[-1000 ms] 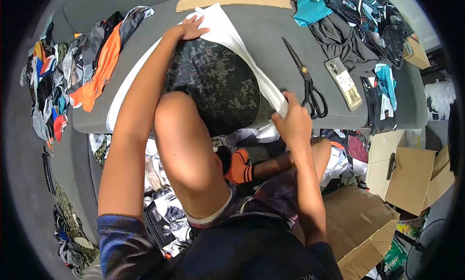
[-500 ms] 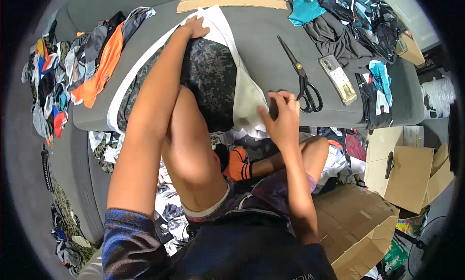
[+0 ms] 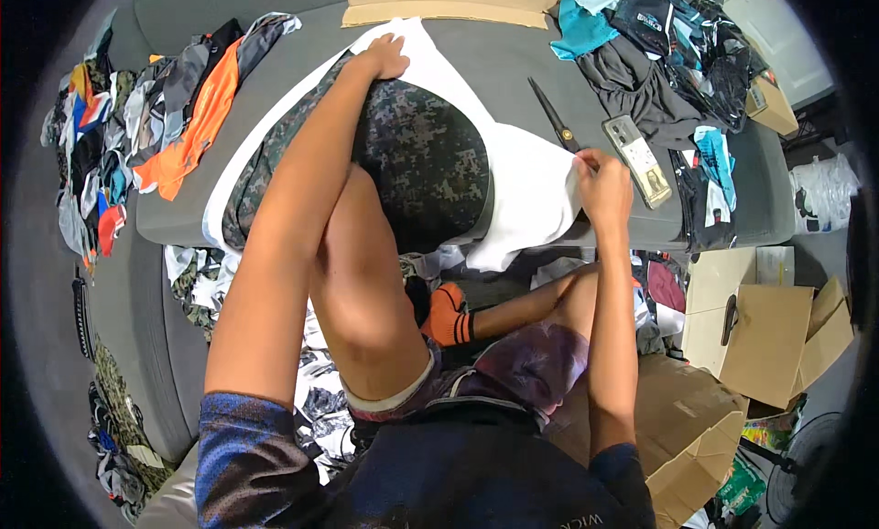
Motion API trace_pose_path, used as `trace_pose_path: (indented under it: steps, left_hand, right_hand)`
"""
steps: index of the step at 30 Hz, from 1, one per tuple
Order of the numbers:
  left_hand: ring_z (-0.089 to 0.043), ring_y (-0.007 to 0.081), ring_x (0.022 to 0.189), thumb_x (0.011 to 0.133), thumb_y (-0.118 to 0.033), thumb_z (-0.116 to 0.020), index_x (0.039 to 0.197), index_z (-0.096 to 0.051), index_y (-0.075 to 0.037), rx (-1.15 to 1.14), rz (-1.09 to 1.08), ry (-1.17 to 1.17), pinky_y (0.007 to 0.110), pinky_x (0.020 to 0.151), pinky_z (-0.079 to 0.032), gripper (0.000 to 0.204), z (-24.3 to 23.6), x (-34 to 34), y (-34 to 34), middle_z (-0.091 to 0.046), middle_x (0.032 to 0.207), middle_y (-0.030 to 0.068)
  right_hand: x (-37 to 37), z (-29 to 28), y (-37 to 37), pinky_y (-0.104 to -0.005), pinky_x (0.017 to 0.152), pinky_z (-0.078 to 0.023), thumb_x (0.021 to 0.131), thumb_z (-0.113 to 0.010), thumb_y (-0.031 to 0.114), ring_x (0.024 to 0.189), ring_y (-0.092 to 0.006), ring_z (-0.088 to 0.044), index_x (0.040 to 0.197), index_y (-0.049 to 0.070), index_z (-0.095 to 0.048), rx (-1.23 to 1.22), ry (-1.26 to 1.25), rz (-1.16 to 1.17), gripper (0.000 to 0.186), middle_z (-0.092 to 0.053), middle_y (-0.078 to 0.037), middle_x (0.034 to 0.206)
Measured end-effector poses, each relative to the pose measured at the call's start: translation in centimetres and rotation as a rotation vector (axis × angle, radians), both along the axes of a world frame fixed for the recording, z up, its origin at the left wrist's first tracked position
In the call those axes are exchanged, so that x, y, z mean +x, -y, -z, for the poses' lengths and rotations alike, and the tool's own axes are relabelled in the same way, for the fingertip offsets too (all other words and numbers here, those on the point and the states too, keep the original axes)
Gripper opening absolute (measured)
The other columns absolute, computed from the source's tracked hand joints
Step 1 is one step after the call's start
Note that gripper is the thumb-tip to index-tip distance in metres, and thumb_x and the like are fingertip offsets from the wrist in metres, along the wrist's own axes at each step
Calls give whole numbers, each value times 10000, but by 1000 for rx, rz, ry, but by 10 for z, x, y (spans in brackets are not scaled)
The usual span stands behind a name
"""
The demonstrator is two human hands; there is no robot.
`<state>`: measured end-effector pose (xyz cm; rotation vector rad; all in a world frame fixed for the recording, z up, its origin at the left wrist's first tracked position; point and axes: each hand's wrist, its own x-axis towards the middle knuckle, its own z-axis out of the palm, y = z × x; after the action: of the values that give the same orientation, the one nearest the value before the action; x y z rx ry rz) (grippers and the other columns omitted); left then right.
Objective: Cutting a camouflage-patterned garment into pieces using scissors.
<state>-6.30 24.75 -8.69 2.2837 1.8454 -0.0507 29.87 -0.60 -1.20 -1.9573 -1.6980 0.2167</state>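
A fabric piece with a dark pixel-camouflage print and a white border lies on the grey sofa seat in front of me. My left hand presses on the white cloth at its far end, fingers apart. At the right, my right hand pinches the corner of the white border and holds it stretched out sideways. Black-handled scissors lie just beyond that hand, their handles hidden behind it. Part of the camouflage print is covered by my left forearm and knee.
A phone rests right of the scissors. Fabric scraps are heaped at the left, with dark and teal garments at the far right. A cardboard piece stands at the back; open cardboard boxes sit at the lower right.
My right hand has closed on the white border and moved right, unfolding it outward and covering the scissors' handles. My left hand stays pressed on the cloth's far end.
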Motion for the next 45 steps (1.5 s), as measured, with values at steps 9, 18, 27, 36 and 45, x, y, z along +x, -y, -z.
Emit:
trace_pose_path:
  steps: [9, 18, 27, 36, 45]
  left_hand:
    - [-223, 404, 1384, 795, -766, -390, 1470, -243, -69, -1, -99, -74, 607, 1077, -236, 981, -18, 34, 31, -209, 1519, 196]
    - [-185, 362, 1409, 726, -861, -358, 1484, -199, -81, -18, -45, -45, 613, 1086, -213, 1099, -15, 32, 28, -170, 1539, 163]
    - [-143, 333, 1426, 734, -855, -354, 1493, -180, -104, -69, -59, -102, 581, 1107, -206, 1082, -20, 25, 31, -136, 1552, 136]
    - [-170, 306, 1423, 742, -800, -427, 1486, -231, -143, -46, -83, 5, 566, 1099, -229, 1011, -8, 10, 19, -140, 1560, 88]
    - [-646, 285, 977, 806, -473, -511, 1189, -629, -75, -320, -384, 102, 447, 904, -476, 565, -74, -33, 41, -665, 1118, 98]
  right_hand:
    - [24, 30, 14, -347, 678, -499, 805, -622, 69, 717, -259, -609, 1009, -28, -631, 255, -162, -100, 226, -648, -143, 879]
    - [29, 18, 49, -311, 622, -470, 758, -661, 48, 654, -201, -557, 1019, -43, -613, -12, 65, -115, 280, -618, -115, 787]
    - [67, 0, 66, -288, 554, -426, 699, -722, 88, 548, -181, -489, 830, -45, -630, -441, -115, -173, 208, -570, -80, 619]
    - [90, 26, 136, -204, 598, -429, 824, -537, -51, 607, -101, -528, 914, -10, -662, -300, -743, -178, 159, -625, -16, 746]
    - [-7, 27, 156, -182, 438, -371, 853, -568, 29, 524, -98, -492, 983, 31, -541, -226, -1279, -150, 133, -593, -61, 771]
